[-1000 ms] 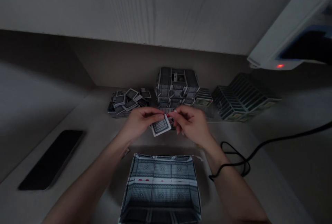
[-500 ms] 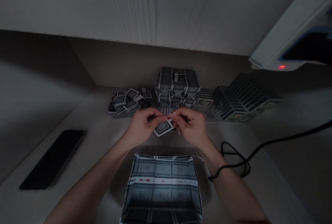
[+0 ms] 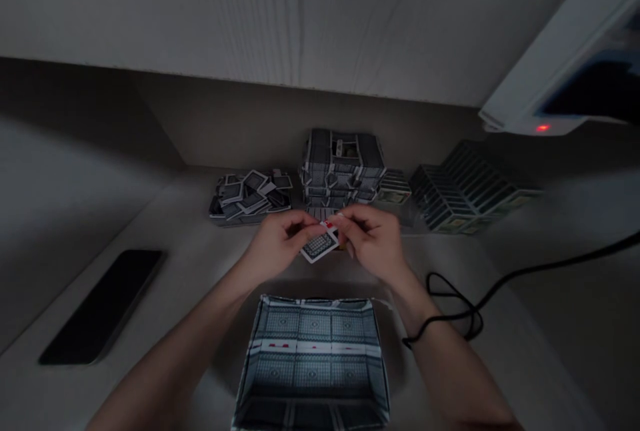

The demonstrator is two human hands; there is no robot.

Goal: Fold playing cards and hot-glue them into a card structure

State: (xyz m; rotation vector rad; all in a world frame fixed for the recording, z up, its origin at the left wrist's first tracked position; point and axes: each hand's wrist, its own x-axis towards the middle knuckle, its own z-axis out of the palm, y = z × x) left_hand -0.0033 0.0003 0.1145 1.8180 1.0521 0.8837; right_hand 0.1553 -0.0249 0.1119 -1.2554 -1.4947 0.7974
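Observation:
Between my two hands is a playing card [image 3: 319,246] with a dark patterned back and a white border; a bit of red and white shows at its upper edge. My left hand [image 3: 278,242] pinches its upper left side. The thumb and fingers of my right hand [image 3: 371,238] close on the upper right side, partly hiding it. Below my hands stands an open box [image 3: 315,324] built of the same patterned cards, with a pale band and red marks across its inside wall.
Behind my hands stands a card-built structure [image 3: 345,158]. To its left is a tray of loose folded cards [image 3: 250,194]; to its right, a stepped card stack [image 3: 470,194]. A dark phone [image 3: 103,308] lies left. A black cable [image 3: 505,281] crosses my right forearm. A power strip [image 3: 545,78] hangs upper right.
The card has shifted slightly to the right between my fingers, and my right hand has moved a little. The box and the things behind have stayed put.

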